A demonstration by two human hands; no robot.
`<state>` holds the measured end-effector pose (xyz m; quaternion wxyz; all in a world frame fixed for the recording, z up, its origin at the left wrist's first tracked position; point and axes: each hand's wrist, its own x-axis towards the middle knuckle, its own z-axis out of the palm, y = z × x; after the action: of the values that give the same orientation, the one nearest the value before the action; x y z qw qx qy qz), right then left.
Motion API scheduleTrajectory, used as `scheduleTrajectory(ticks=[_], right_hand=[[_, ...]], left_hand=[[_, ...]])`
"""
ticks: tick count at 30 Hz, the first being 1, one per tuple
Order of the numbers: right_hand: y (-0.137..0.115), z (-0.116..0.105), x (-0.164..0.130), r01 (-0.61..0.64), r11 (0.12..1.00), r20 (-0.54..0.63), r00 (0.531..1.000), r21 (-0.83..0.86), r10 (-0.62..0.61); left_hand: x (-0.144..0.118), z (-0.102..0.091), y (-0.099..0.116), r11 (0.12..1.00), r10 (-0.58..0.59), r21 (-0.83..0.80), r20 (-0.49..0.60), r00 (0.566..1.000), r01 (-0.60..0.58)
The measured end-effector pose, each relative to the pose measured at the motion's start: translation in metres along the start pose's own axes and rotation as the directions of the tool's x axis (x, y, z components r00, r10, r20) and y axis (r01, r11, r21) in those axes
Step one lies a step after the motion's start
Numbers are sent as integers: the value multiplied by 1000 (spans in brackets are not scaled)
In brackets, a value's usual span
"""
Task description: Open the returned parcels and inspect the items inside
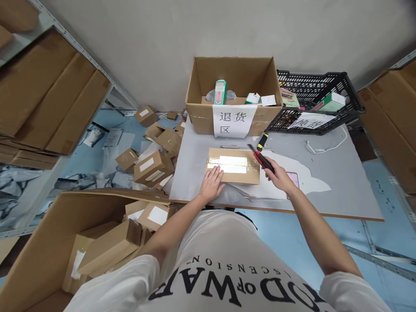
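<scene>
A small taped cardboard parcel (233,165) with a white label lies on the grey table (341,173). My left hand (212,183) rests flat against its near left corner. My right hand (277,175) grips a red and black box cutter (260,158), its blade at the parcel's right end. A yellow and black tool (262,141) lies just behind the cutter.
An open carton (232,93) with a paper sign and small boxed goods stands at the table's back. A black crate (313,102) sits to its right. A large carton (107,242) of parcels stands at my lower left. Parcels litter the floor (152,162). A white cable (325,145) lies at right.
</scene>
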<state>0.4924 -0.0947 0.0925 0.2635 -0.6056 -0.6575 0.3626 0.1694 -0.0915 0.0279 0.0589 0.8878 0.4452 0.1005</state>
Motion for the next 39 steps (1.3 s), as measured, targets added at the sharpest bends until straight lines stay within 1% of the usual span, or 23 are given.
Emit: scheduleTrajectory(ticks=[1,2,3,4,7,10,13,15,23,30,36,39], right_hand=[[-17,1,10,104,989,74,993,-103,-96],[-33,4,21,212,959,152,971,-190,-184],[-48,9,32,301,919,232,941,-253,-245],[-60,16,44,369,878,307,911,-304,-276],[-86,39,74,491,760,489,831,-426,-264],[-96,55,92,559,664,576,784,-496,-229],[-99,61,100,586,601,601,771,-543,-210],[-99,62,102,592,580,609,768,-560,-197],[-102,60,106,603,532,619,766,-594,-177],[-116,56,108,631,498,669,732,-595,-129],[-120,46,114,635,492,690,718,-596,-91],[-121,42,113,627,474,683,727,-619,-70]], left_hand=[[0,1,0,1000,-4,0,-5,1000,4],[0,2,0,1000,-8,-1,-11,1000,8],[0,2,0,1000,-10,-2,-16,1000,10],[0,3,0,1000,-10,-4,-22,1000,10],[0,3,0,1000,-3,-7,-34,999,2],[-1,4,-1,1000,-3,-9,-41,999,3],[-1,5,-2,1000,-7,-18,-41,999,7],[-1,6,-2,1000,-7,-26,-41,999,6],[1,4,-3,999,3,-33,-40,999,-4],[1,2,-4,1000,9,-21,-5,1000,-9],[4,1,-4,1000,-3,-1,20,1000,3],[4,1,-4,1000,-3,1,19,1000,3]])
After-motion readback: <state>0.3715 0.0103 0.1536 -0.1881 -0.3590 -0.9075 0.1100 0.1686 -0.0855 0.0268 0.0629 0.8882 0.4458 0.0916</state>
